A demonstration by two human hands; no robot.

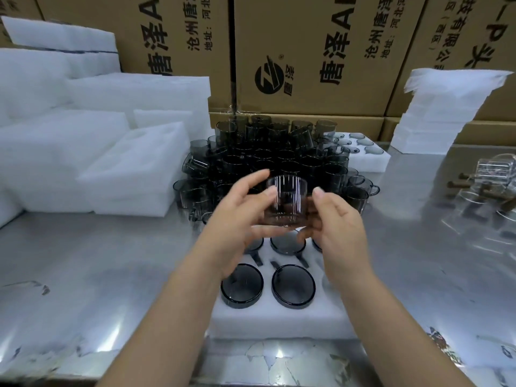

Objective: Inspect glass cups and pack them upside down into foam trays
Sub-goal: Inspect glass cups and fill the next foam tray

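The tray (279, 319) is a white foam block lying on the metal table (97, 261) at the near edge, and serves as the reference for all positions.

1. Cup (286, 202): a smoked-glass cup held in the air above the far half of the tray, clear of it. Motion blur streaks its wall; which end is up cannot be told for certain.
2. Left hand (237, 219): clamped on the cup from the left, thumb on the wall, fingers curled under the base.
3. Right hand (335, 224): clamped on the cup from the right, thumb against the wall, fingers curled behind and below it.
4. Packed cups (242, 286): two sit base-up in the tray's near row, side by side; more show in the row beyond, partly hidden by the hands.
5. Pile (268, 157): loose dark cups stacked just beyond the tray.
6. Second tray (371, 160): beyond and right of the tray, touching the pile, pockets filled.
7. Foam stack (134, 169): beyond and left of the tray.
8. Foam sheets (441, 113): far right of the tray, leaning.
9. Clear glassware (485, 185): well right of the tray.
10. Boxes (307, 51): printed cardboard, behind everything.
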